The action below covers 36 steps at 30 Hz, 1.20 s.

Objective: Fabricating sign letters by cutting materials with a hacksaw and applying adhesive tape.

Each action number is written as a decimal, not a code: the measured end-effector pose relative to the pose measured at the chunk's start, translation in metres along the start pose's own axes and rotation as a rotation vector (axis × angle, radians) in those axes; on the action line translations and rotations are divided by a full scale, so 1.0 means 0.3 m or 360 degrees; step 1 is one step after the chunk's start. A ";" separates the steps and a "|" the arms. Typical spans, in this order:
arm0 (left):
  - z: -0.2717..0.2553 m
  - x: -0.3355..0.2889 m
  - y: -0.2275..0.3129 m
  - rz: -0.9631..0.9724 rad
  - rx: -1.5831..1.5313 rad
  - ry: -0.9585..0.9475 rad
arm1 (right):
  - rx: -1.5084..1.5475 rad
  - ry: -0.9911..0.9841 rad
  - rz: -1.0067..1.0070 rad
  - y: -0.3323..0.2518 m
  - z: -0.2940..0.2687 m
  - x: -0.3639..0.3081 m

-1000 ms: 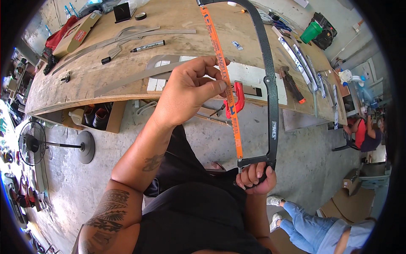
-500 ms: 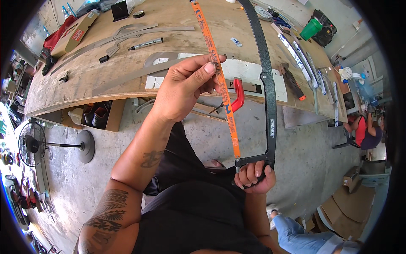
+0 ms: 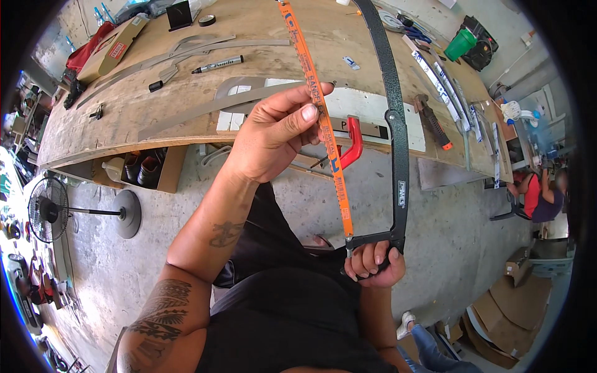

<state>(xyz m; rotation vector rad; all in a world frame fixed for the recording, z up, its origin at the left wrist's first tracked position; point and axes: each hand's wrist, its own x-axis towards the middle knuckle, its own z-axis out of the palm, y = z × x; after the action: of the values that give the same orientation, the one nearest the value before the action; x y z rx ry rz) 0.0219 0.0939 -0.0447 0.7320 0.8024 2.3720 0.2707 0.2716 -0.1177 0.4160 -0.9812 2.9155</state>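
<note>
Left hand: pinching the flat orange saw blade.
Blade: before the brown wooden bench; lower end looks mounted, upper joint we can't confirm.
Red metal clamp: behind blade.
Black metal hacksaw frame: raised; we see no cutting under way.
Right hand: wrapped round frame's lower end.

We hold a black hacksaw, right hand round its near end, left hand on its orange blade. Red clamp sits at the workbench edge.
</note>
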 end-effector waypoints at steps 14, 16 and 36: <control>0.004 -0.020 0.044 0.0108 0.0004 -0.0210 | 0.0006 -0.0019 0.0015 0.009 -0.013 -0.006; 0.012 -0.025 0.055 0.0128 0.0021 -0.0215 | 0.0021 -0.0016 0.0017 0.009 -0.011 -0.011; 0.016 -0.033 0.100 0.0166 0.0057 -0.0326 | 0.0137 -0.0071 0.0062 0.000 -0.011 0.001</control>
<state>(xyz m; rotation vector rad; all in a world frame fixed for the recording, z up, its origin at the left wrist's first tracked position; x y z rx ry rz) 0.0230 0.0691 -0.0247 1.0360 0.7369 2.3300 0.2695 0.2736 -0.1201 0.4733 -0.8813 3.0042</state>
